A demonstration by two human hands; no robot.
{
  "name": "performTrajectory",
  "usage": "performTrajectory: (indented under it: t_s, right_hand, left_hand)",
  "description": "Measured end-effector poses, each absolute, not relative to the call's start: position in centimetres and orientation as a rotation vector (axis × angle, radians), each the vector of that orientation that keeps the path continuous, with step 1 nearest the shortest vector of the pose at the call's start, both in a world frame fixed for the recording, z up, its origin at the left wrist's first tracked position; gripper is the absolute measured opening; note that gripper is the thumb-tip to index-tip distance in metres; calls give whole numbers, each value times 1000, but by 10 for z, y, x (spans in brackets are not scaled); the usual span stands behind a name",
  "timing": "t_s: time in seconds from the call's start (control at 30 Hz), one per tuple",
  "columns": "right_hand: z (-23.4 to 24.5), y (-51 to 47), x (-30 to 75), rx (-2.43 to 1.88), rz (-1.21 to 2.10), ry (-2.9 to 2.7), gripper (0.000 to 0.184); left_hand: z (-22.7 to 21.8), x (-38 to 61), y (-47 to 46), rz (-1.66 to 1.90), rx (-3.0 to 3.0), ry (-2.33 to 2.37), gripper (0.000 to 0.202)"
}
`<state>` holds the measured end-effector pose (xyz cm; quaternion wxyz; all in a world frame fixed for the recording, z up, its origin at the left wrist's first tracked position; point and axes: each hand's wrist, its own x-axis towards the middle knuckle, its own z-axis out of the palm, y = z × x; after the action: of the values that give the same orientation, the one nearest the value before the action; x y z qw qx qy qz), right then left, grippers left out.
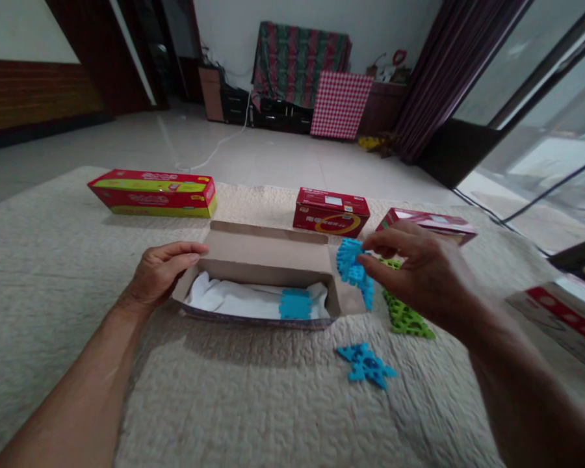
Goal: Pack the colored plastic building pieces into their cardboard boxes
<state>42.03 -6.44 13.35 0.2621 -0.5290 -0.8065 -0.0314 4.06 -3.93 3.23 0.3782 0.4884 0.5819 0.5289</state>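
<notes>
An open cardboard box [268, 250] lies before me with its lid folded back. White paper [238, 300] lines it, and a square blue interlocking toy piece [295, 304] rests on the right part of the lining. My left hand [163, 270] grips the box's left end between thumb and fingers. Above the box's right flap, my right hand [409, 263] pinches a curved blue toy piece [355, 270] with notched edges. On the quilted cover below lie several star-like blue pieces [368, 365]. Green toy pieces [404, 315] lie under and beside my right hand, which partly covers them.
A red and yellow box [156, 194] stands at the back left of the quilted cover [234, 396]. Two red boxes, one in the middle [330, 213] and one farther right [433, 224], stand behind the toys. Another red and white box [565, 318] is at the right edge.
</notes>
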Motion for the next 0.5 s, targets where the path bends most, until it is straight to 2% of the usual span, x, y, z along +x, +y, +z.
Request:
performTrajectory:
  t_s: [0.2, 0.5]
  right_hand:
    - [123, -64, 351, -1428, 126, -2463, 9]
    - [106, -66, 348, -1541, 42, -2612, 10]
  left_hand:
    - [28, 37, -37, 1340, 1274, 1455, 25]
    - [29, 38, -38, 1354, 1287, 1435, 22]
